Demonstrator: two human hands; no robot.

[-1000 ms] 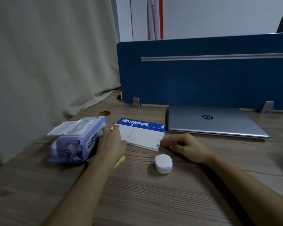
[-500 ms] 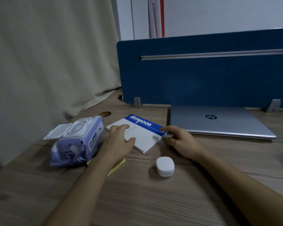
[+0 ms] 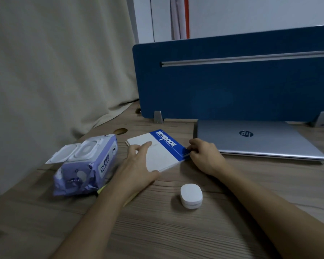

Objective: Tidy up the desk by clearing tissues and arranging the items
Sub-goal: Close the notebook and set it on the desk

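Observation:
A white notebook (image 3: 162, 154) with a blue title band lies turned at an angle on the wooden desk (image 3: 176, 230). My left hand (image 3: 138, 163) rests flat on its near left part, fingers spread over the cover. My right hand (image 3: 204, 156) pinches the notebook's right corner at the blue band. A purple wet-wipe pack (image 3: 86, 165) with its white lid flipped open lies to the left. A small white case (image 3: 191, 196) sits in front of the notebook. Yellow paper (image 3: 101, 189) peeks out under my left forearm.
A closed silver laptop (image 3: 254, 139) lies at the right rear, against a blue divider panel (image 3: 232, 81). A beige curtain (image 3: 54, 62) hangs along the left edge of the desk. A round cable hole (image 3: 120, 131) is behind the wipe pack.
The notebook has been rotated counter-clockwise, its blue band now pointing toward the laptop. My right hand moved up from the notebook's front edge to its right corner. My left hand slid onto the cover.

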